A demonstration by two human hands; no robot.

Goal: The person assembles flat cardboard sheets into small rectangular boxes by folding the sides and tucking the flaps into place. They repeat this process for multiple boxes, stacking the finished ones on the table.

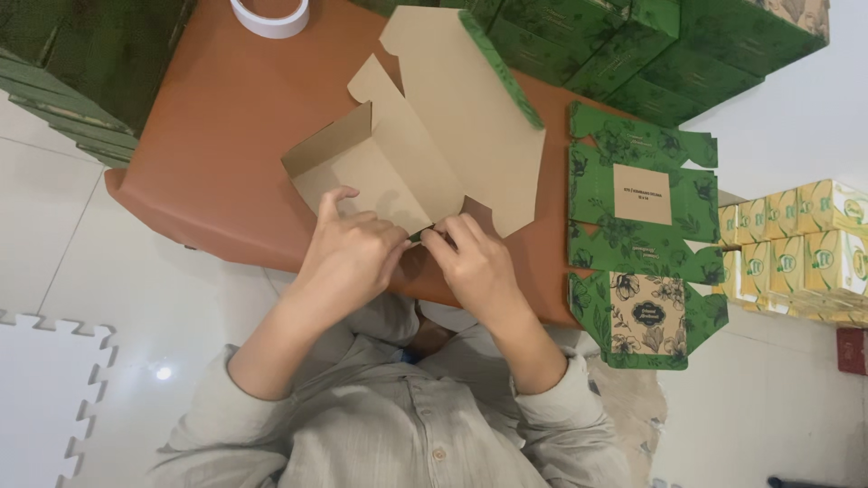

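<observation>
A half-folded cardboard box (434, 136), plain brown inside and green with a leaf print outside, lies open on the brown table (217, 126). One side wall stands up at its left; the lid flap stretches away to the upper right. My left hand (351, 255) grips the near wall of the box, with the forefinger raised against the panel. My right hand (475, 264) pinches the same near edge just to the right, fingertips almost touching the left hand's.
A flat green box blank (642, 235) with flower panels lies on the table's right end. Stacks of folded green boxes (633, 45) stand behind and at the left (63, 63). A white tape roll (269, 16) sits at the far edge. Yellow cartons (796, 244) are stacked at the right.
</observation>
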